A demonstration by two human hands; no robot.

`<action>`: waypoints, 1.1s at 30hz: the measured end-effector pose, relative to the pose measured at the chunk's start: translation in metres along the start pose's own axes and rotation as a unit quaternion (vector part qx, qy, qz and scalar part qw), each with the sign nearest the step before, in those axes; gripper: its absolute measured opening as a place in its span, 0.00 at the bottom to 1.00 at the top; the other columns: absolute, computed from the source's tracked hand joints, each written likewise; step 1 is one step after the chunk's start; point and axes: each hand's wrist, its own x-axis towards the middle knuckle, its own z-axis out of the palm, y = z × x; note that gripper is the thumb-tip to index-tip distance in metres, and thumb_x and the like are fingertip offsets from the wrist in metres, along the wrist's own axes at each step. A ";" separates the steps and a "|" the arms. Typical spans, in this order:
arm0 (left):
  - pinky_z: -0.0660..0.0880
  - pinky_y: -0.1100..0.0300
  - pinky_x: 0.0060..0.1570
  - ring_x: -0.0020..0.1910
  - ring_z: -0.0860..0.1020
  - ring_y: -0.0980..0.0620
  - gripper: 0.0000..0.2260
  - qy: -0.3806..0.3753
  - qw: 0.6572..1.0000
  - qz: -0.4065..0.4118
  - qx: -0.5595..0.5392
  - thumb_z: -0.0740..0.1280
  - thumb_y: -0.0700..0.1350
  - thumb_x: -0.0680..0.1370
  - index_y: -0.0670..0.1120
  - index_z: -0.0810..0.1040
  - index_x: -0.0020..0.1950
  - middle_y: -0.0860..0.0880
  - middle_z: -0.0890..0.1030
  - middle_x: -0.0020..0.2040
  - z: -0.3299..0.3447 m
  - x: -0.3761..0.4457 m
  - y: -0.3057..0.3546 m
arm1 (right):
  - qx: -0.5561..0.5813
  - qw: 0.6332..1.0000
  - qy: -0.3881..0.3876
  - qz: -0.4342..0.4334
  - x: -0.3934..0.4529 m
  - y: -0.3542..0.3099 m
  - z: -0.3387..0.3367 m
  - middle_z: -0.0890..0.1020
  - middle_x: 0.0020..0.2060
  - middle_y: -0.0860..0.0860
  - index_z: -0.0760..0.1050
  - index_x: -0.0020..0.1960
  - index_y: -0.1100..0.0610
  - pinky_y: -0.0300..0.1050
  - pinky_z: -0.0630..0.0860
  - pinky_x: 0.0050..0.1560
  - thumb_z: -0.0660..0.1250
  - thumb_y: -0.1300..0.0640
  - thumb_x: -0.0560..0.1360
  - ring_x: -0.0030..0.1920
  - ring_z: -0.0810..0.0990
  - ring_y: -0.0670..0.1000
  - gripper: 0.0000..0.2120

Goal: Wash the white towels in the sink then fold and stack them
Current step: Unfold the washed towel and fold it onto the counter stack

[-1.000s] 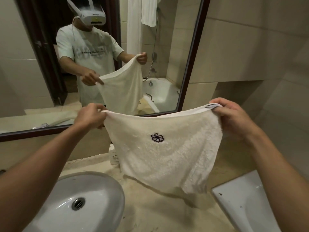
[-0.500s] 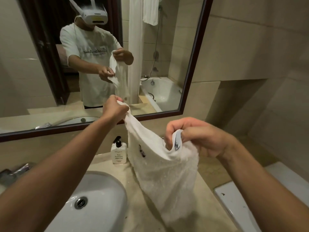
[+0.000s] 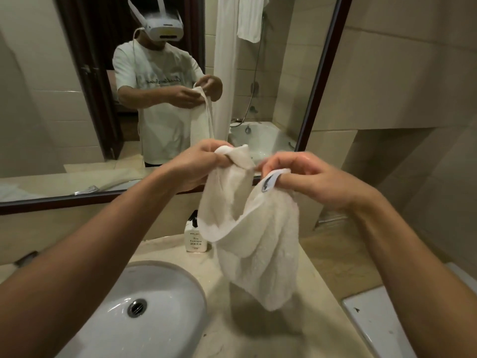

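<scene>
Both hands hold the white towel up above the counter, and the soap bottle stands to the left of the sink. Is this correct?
Not quite. The head view shows the soap bottle standing to the right of the sink, behind it near the mirror. The rest is right: the left hand and right hand hold the white towel above the counter.

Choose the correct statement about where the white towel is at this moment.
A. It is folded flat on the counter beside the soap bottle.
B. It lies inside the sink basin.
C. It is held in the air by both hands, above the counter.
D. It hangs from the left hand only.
C: the left hand and the right hand each grip an upper corner of the white towel, which hangs above the counter, to the right of the sink.
</scene>
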 end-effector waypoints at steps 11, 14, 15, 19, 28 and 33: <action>0.73 0.44 0.48 0.47 0.75 0.44 0.30 -0.073 0.994 0.075 0.014 0.75 0.50 0.65 0.33 0.71 0.58 0.37 0.77 0.48 0.018 0.004 0.001 | -0.249 0.957 0.123 -0.078 0.035 0.015 0.023 0.74 0.66 0.51 0.81 0.54 0.53 0.40 0.66 0.65 0.65 0.56 0.78 0.66 0.70 0.49 0.08; 0.71 0.57 0.36 0.39 0.74 0.46 0.17 -0.067 0.996 0.046 -0.046 0.71 0.39 0.68 0.37 0.74 0.55 0.39 0.74 0.44 0.023 0.006 -0.005 | -0.239 0.957 0.130 -0.100 0.031 0.023 0.031 0.76 0.59 0.50 0.82 0.50 0.54 0.29 0.66 0.58 0.64 0.57 0.75 0.59 0.74 0.45 0.08; 0.70 0.58 0.33 0.36 0.73 0.47 0.13 -0.048 0.997 0.034 -0.058 0.71 0.36 0.70 0.38 0.75 0.53 0.40 0.74 0.41 0.027 0.006 -0.005 | -0.265 0.947 0.141 -0.110 0.031 0.028 0.034 0.76 0.58 0.49 0.82 0.50 0.56 0.31 0.67 0.58 0.65 0.58 0.74 0.58 0.75 0.46 0.08; 0.66 0.61 0.30 0.31 0.72 0.52 0.04 0.045 0.998 0.049 0.014 0.69 0.34 0.77 0.39 0.76 0.43 0.42 0.76 0.35 0.034 0.009 -0.009 | -0.328 0.918 0.189 -0.116 0.028 0.043 0.039 0.76 0.56 0.54 0.81 0.50 0.58 0.49 0.75 0.51 0.66 0.61 0.73 0.53 0.78 0.54 0.08; 0.74 0.51 0.42 0.44 0.79 0.44 0.09 0.031 0.902 0.180 0.392 0.71 0.46 0.74 0.52 0.71 0.47 0.48 0.81 0.44 0.044 0.005 -0.052 | -0.385 0.901 0.165 -0.111 0.016 0.041 0.039 0.75 0.47 0.55 0.80 0.51 0.60 0.41 0.72 0.44 0.69 0.67 0.74 0.44 0.74 0.50 0.08; 0.70 0.58 0.36 0.43 0.77 0.49 0.08 0.061 0.898 -0.025 0.435 0.68 0.43 0.73 0.52 0.79 0.51 0.51 0.80 0.45 0.049 -0.013 -0.086 | -0.406 0.896 0.161 -0.079 0.002 0.052 0.039 0.76 0.49 0.54 0.79 0.52 0.60 0.48 0.76 0.46 0.70 0.68 0.74 0.47 0.76 0.52 0.09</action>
